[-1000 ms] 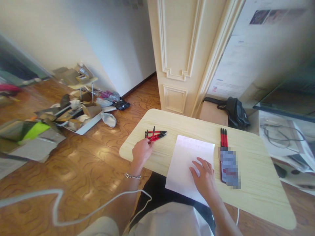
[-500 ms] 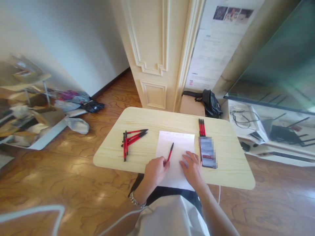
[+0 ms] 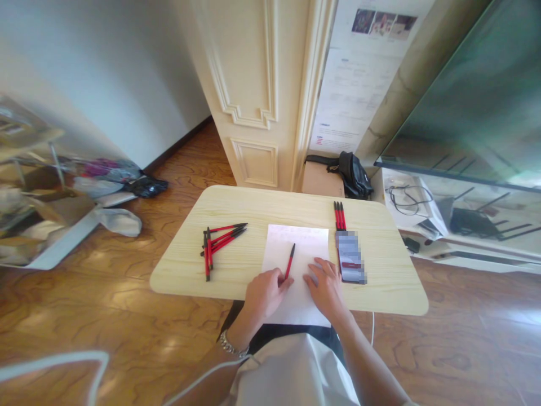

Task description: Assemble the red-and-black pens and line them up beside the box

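A red pen (image 3: 289, 260) with a black upper end lies over a white sheet of paper (image 3: 276, 239), its lower end at the fingertips of my left hand (image 3: 266, 290). The thumb and bent fingers of that hand close on this end, which they partly hide. My right hand (image 3: 324, 285) rests on the right side of the sheet, fingers apart and holding nothing. Just beyond its fingertips is a phone (image 3: 350, 256), its screen blurred out. Three more red pens (image 3: 340, 215) stand in a row above the phone.
Several red and black pens (image 3: 220, 242) lie crossed on the left of the pale wooden table (image 3: 177, 270). A black bag (image 3: 354, 175) sits behind the table's far edge. To the right is a white TV stand (image 3: 448, 256) with cables; boxes and bags clutter the floor at left.
The camera view has turned slightly, so the table and everything on it appear farther left. My left thumb reaches a little farther right past the pen's lower end. The right hand stays on the sheet.
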Available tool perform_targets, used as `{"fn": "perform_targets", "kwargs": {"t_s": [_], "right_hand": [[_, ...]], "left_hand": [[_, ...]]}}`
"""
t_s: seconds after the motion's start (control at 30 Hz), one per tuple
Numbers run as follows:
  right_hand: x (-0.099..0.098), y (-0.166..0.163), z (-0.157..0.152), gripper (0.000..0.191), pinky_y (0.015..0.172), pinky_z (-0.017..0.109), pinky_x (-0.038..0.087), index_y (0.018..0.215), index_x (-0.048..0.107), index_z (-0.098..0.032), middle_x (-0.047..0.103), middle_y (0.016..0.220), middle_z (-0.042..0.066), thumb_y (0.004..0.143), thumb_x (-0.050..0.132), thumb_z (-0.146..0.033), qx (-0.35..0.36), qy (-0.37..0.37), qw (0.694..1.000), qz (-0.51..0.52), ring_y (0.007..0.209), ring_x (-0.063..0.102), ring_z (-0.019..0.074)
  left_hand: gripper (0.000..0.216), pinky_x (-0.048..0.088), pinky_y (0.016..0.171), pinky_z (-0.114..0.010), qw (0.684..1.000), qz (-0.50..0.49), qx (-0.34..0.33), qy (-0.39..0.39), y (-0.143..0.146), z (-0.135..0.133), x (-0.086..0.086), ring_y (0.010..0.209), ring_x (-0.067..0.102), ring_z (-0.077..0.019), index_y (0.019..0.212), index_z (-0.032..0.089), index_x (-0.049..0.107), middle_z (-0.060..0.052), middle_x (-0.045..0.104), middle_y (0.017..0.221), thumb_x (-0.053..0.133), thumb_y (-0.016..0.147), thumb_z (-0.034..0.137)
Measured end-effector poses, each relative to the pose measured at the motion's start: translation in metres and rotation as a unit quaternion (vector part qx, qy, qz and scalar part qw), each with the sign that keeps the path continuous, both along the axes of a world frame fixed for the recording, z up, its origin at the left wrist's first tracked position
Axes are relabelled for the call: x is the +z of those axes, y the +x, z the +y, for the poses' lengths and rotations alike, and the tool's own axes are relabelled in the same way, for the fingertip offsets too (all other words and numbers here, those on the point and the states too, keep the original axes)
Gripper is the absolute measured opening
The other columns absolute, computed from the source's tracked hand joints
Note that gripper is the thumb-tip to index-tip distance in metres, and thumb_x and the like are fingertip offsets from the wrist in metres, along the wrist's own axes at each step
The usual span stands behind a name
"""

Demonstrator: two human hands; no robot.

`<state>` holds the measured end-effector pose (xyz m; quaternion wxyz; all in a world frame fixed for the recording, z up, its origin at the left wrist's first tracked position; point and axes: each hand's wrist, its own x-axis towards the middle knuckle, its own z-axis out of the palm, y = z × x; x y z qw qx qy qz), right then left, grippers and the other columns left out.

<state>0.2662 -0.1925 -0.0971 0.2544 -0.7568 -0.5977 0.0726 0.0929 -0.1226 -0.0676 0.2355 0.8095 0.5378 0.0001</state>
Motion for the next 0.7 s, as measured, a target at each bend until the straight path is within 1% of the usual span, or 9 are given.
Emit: {"fn": "perform_targets", "kwargs": {"t_s": [0.23, 0.47, 0.6, 0.7], "right_hand": [[-0.001, 0.002, 0.001, 0.026, 0.091, 0.045, 0.037, 0.108, 0.064, -0.022, 0.055, 0.125, 0.008, 0.085, 0.054, -0.028, -0.008, 0.013, 1.0, -0.001, 0.115, 0.043, 0.0279], [0.003, 0.002, 0.003, 0.024, 0.09, 0.044, 0.038, 0.105, 0.066, -0.023, 0.057, 0.122, 0.008, 0.086, 0.052, -0.03, -0.019, 0.031, 0.999, 0.01, 0.112, 0.046, 0.0271], [0.009, 0.0, 0.006, 0.024, 0.09, 0.04, 0.038, 0.105, 0.066, -0.023, 0.061, 0.113, 0.008, 0.087, 0.052, -0.029, -0.017, 0.025, 0.999, 0.019, 0.106, 0.05, 0.0251], [0.016, -0.006, 0.013, 0.024, 0.084, 0.035, 0.04, 0.104, 0.065, -0.024, 0.065, 0.102, 0.007, 0.088, 0.049, -0.031, -0.015, 0.0, 0.999, 0.03, 0.097, 0.055, 0.0223]], "left_hand": [[0.036, 0.032, 0.059, -0.025, 0.998, -0.061, 0.013, -0.005, -0.006, -0.001, 0.004, 0.069, 0.06, -0.0173, 0.078, 0.023, 0.061, -0.003, 0.068, 0.077, 0.046, 0.084, 0.056], [0.035, 0.034, 0.061, -0.024, 0.993, -0.102, 0.049, -0.017, -0.026, 0.005, 0.008, 0.069, 0.06, -0.0161, 0.076, 0.021, 0.062, -0.004, 0.067, 0.074, 0.046, 0.086, 0.051], [0.035, 0.034, 0.06, -0.024, 0.991, -0.119, 0.056, -0.008, -0.039, 0.008, 0.006, 0.065, 0.059, -0.0153, 0.074, 0.021, 0.06, -0.002, 0.066, 0.071, 0.045, 0.087, 0.05], [0.036, 0.034, 0.059, -0.024, 0.989, -0.133, 0.058, -0.005, -0.043, 0.01, 0.005, 0.064, 0.058, -0.015, 0.073, 0.021, 0.06, -0.002, 0.066, 0.07, 0.044, 0.087, 0.05]]}}
